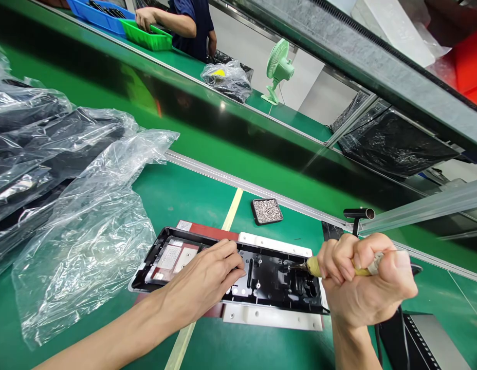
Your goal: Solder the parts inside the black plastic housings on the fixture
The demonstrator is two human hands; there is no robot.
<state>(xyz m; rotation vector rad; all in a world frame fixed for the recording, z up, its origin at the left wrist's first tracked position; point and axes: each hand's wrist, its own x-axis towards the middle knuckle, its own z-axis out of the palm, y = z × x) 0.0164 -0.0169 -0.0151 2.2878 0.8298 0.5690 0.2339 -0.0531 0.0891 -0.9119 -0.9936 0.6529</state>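
A long black plastic housing lies open side up on a fixture with white blocks and a reddish-brown base. Across its middle rests my left hand, fingers loosely bent with the tips down inside the housing; nothing shows in them. My right hand is wrapped round the yellow handle of a soldering iron. The iron's metal tip reaches into the right part of the housing; whether it touches there I cannot tell. Small round metal inserts sit in the housing floor.
Behind the housing stands a small black tray of tiny metal parts. A tubular iron holder is at the right, near a black part. Plastic-bagged black parts fill the left. Across the belt, another person's hand reaches into a green bin.
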